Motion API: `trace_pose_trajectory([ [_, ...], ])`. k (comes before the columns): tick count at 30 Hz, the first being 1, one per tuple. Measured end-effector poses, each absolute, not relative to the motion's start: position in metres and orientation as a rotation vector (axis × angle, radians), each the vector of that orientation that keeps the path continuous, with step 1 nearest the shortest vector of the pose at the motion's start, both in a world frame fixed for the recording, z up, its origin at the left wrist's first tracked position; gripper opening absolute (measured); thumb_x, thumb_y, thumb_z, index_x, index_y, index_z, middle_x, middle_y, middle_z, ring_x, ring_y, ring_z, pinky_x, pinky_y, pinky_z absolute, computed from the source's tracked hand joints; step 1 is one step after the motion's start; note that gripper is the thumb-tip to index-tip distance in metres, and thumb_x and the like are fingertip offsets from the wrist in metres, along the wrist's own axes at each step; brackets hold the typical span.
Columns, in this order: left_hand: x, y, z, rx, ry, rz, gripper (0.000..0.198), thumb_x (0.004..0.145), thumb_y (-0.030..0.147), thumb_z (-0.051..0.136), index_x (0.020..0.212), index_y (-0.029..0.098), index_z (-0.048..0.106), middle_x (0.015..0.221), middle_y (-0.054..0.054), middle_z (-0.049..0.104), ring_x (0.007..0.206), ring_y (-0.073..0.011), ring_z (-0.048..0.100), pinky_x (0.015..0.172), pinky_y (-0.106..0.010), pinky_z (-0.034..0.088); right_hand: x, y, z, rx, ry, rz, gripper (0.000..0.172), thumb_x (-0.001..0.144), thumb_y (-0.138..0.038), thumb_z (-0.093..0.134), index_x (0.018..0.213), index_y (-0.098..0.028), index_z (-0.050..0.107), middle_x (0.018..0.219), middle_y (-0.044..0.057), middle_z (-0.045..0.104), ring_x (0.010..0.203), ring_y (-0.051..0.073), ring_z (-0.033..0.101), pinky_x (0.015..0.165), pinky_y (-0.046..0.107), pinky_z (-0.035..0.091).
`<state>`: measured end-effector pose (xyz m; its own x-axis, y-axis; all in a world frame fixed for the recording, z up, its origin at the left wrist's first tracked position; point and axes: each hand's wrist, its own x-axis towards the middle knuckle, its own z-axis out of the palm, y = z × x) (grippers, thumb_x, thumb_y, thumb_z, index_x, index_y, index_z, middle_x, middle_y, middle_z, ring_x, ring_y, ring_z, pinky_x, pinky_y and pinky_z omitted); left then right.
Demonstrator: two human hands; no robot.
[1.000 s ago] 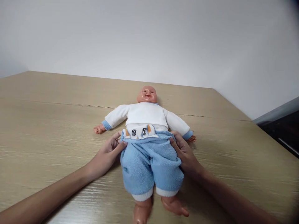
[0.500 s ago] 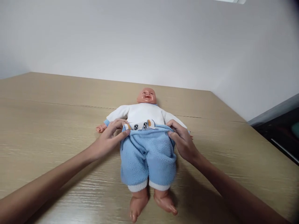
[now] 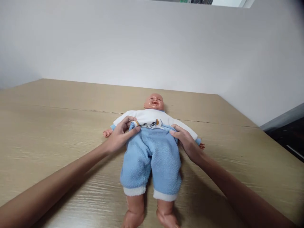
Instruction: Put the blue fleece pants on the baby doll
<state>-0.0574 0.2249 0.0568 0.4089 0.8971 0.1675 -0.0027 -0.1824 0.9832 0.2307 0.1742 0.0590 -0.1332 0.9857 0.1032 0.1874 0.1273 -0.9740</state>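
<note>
Both legs of the doll (image 3: pixel 154 102), in the head view, are through the blue trousers (image 3: pixel 152 148), whose white cuffs (image 3: pixel 134 191) sit above the bare feet (image 3: pixel 133 218). The doll lies face-up on the wooden surface (image 3: pixel 71 133), head at the far end, wearing a white top (image 3: pixel 149 114). The left hand (image 3: pixel 120 134) pinches one side of the waistband (image 3: pixel 163 129) between thumb and fingers; the right hand (image 3: pixel 187 139) has a similar pinching grip on the other side. Dressing looks well along, with the trousers up at the belly. What seems left is the waistband, folded around the eyed patch (image 3: pixel 153 123) and not yet lying flat.
</note>
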Motion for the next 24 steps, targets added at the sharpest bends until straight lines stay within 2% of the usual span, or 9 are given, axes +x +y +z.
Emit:
trace_pose_trajectory([
  [3,-0.056,0.227,0.074,1.655,0.766,0.987,0.043,0.095,0.045,0.081,0.123,0.024,0.057,0.108,-0.002,0.064,0.098,-0.0163,0.058,0.084,-0.027,0.043,0.22,0.174,0.084,-1.262,-1.744,0.9,0.025,0.1,-0.048,0.065,0.092,-0.024,0.062,0.094,0.0,0.06,0.093,0.022,0.056,0.088,0.035,0.042],
  [5,-0.05,0.233,0.084,1.63,0.718,0.942,0.048,0.093,0.043,0.083,0.126,0.024,0.054,0.114,-0.003,0.068,0.102,-0.0178,0.061,0.087,-0.029,0.044,0.213,0.183,0.093,-1.277,-1.81,0.808,0.02,0.098,-0.044,0.066,0.095,-0.024,0.064,0.099,0.001,0.064,0.099,0.024,0.059,0.092,0.035,0.043],
  [9,-0.045,0.249,0.088,1.569,0.832,0.866,0.054,0.089,0.049,0.083,0.127,0.023,0.055,0.111,-0.004,0.069,0.099,-0.0197,0.063,0.085,-0.031,0.045,0.215,0.207,0.088,-1.295,-1.658,0.994,0.027,0.092,-0.049,0.07,0.1,-0.024,0.066,0.098,0.001,0.07,0.093,0.023,0.064,0.084,0.033,0.047],
  [12,-0.056,0.253,0.084,1.742,0.994,0.754,0.049,0.088,0.058,0.081,0.111,0.019,0.063,0.099,-0.002,0.062,0.088,-0.0188,0.057,0.079,-0.032,0.042,0.231,0.212,0.072,-1.363,-1.654,1.034,0.035,0.092,-0.059,0.073,0.09,-0.023,0.07,0.089,0.001,0.071,0.085,0.022,0.063,0.078,0.034,0.047],
  [15,-0.074,0.248,0.078,1.811,0.931,0.625,0.042,0.092,0.06,0.076,0.101,0.021,0.061,0.097,-0.001,0.056,0.089,-0.0193,0.054,0.082,-0.033,0.043,0.242,0.199,0.056,-1.374,-1.534,1.095,0.038,0.092,-0.063,0.077,0.09,-0.025,0.076,0.096,0.003,0.075,0.1,0.028,0.068,0.093,0.039,0.053],
  [18,-0.083,0.24,0.077,1.835,0.821,0.597,0.033,0.096,0.053,0.071,0.099,0.021,0.063,0.115,-0.005,0.057,0.111,-0.0241,0.057,0.101,-0.037,0.044,0.237,0.184,0.046,-1.259,-1.12,1.324,0.035,0.087,-0.06,0.082,0.102,-0.028,0.078,0.114,0.005,0.08,0.124,0.033,0.069,0.112,0.046,0.054],
  [20,-0.082,0.237,0.077,1.876,0.798,0.619,0.029,0.098,0.05,0.067,0.099,0.021,0.065,0.119,-0.007,0.058,0.118,-0.0261,0.056,0.107,-0.038,0.042,0.229,0.181,0.042,-1.172,-0.926,1.439,0.04,0.087,-0.061,0.082,0.111,-0.029,0.078,0.123,0.006,0.081,0.129,0.034,0.069,0.118,0.049,0.053],
  [24,-0.07,0.237,0.076,1.834,0.957,0.692,0.026,0.104,0.046,0.053,0.097,0.023,0.062,0.098,-0.004,0.061,0.098,-0.0243,0.056,0.094,-0.036,0.047,0.22,0.191,0.035,-1.204,-0.845,1.402,0.05,0.087,-0.065,0.083,0.122,-0.031,0.075,0.138,0.003,0.076,0.137,0.03,0.065,0.123,0.045,0.051],
])
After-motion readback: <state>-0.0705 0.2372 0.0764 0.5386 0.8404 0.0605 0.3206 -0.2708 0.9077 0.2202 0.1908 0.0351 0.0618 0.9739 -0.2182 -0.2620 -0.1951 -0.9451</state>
